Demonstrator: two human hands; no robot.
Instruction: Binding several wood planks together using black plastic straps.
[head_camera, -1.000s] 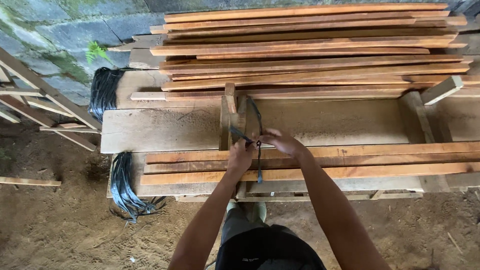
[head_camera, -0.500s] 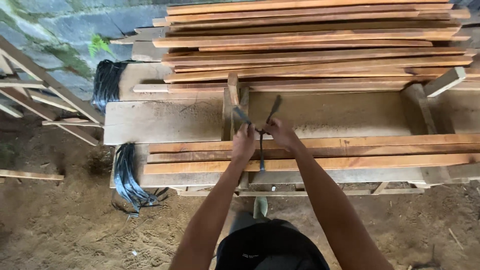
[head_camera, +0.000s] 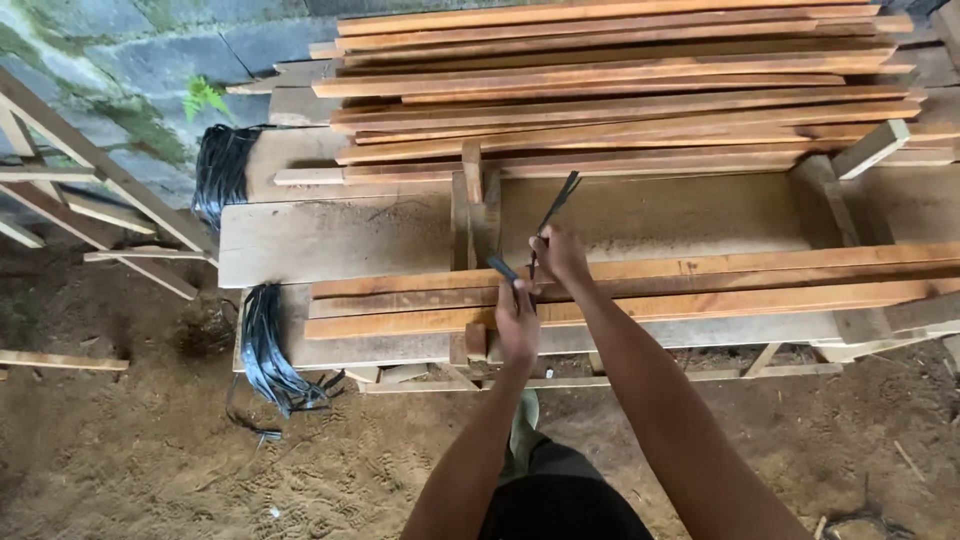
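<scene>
Black strap (head_camera: 550, 215) runs through both hands at frame centre, above the two long slats (head_camera: 700, 285) lying across the wooden bench (head_camera: 330, 240). Right hand (head_camera: 560, 255) is closed on the strap, its loose end rising toward the upper right. Left hand (head_camera: 517, 322) is closed on the strap's lower end, fist just below and left of the right. Both forearms extend upward from the lower frame edge. Upright wooden peg (head_camera: 472, 200) stands just left of the hands. Stacked boards (head_camera: 620, 90) fill the upper frame. Bundles of black straps (head_camera: 265, 350) hang off the bench's left edge. Dirt floor (head_camera: 150, 460) lies open at lower left.
</scene>
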